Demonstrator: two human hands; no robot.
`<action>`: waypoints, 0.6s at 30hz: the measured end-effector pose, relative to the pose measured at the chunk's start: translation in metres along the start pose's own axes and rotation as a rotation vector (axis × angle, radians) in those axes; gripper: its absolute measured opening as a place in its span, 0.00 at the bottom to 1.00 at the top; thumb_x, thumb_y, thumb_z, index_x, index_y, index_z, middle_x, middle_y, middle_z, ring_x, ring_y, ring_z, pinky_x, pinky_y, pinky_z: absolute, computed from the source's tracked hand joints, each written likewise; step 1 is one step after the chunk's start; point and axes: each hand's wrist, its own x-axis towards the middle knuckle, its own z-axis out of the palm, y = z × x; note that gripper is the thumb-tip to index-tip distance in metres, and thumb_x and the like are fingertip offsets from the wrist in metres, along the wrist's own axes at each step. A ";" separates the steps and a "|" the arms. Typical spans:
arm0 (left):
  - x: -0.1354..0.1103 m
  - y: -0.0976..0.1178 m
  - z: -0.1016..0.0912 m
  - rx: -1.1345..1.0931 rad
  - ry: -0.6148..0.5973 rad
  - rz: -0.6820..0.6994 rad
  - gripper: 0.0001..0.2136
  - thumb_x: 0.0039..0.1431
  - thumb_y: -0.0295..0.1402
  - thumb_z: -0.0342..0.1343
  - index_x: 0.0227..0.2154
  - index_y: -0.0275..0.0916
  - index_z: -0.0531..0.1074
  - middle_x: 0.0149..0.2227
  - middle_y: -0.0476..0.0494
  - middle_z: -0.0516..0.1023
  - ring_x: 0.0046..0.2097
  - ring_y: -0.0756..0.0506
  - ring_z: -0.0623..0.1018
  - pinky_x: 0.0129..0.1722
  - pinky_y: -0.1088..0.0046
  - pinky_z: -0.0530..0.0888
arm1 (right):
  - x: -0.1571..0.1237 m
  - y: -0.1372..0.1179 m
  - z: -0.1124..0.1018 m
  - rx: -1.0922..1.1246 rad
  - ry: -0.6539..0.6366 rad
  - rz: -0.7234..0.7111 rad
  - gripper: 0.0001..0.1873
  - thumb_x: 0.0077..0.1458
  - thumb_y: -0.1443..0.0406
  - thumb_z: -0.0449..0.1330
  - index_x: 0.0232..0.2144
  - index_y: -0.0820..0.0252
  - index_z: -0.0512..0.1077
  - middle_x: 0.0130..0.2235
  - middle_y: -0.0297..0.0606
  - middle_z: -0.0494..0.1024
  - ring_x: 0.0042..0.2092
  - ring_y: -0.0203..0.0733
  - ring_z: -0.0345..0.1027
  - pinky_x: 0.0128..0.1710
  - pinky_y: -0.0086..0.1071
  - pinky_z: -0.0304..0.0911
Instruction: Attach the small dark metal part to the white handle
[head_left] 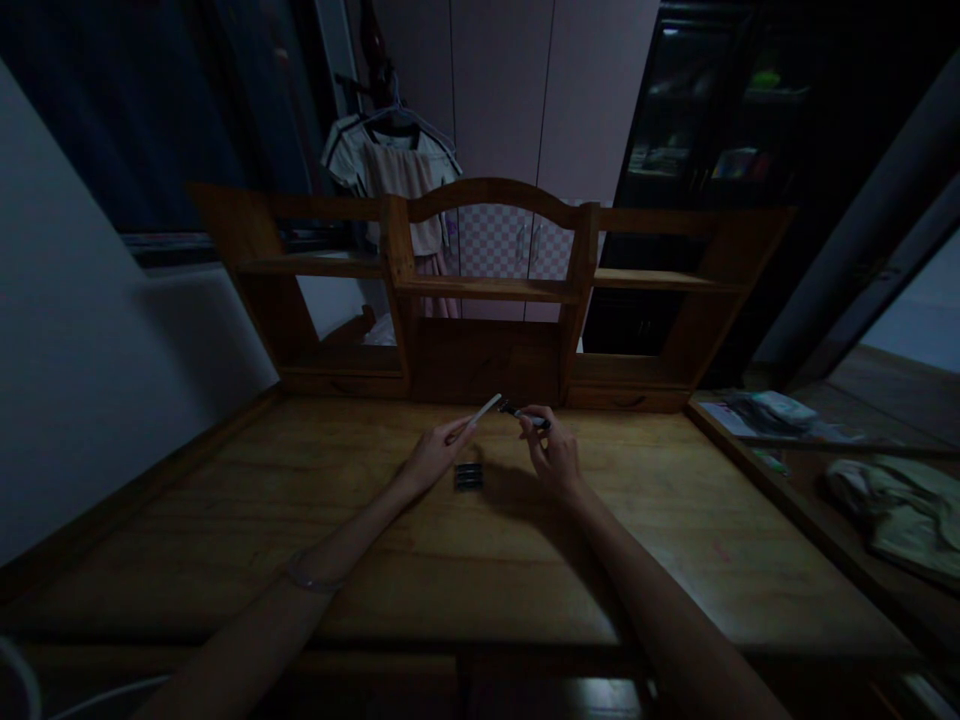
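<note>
My left hand [436, 452] pinches a thin, flat whitish stick [487, 408] that slants up and to the right over the desk. A slim dark handled tool [513, 408], its small head pointing left, is gripped in my right hand [555, 450]. The tool's head is very close to the stick's upper end; I cannot tell whether they touch. It looks somewhat like a razor, but dim light hides the detail. Below and between the hands, a small black object with pale stripes [469, 476] lies on the wooden desk [360, 560].
A wooden shelf unit [491, 290] stands along the desk's back edge. To the right, a lower surface carries plastic-wrapped items [780, 408] and a pale cloth bag [900, 500]. Clothes [397, 165] hang behind the shelf. A white wall [135, 340] borders the left side.
</note>
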 end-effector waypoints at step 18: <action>-0.001 0.002 0.001 -0.020 -0.034 0.008 0.21 0.62 0.47 0.46 0.48 0.38 0.73 0.46 0.43 0.77 0.46 0.43 0.76 0.48 0.69 0.69 | 0.000 0.000 -0.001 0.008 -0.005 0.013 0.15 0.64 0.56 0.47 0.43 0.59 0.67 0.37 0.41 0.76 0.31 0.38 0.70 0.29 0.28 0.62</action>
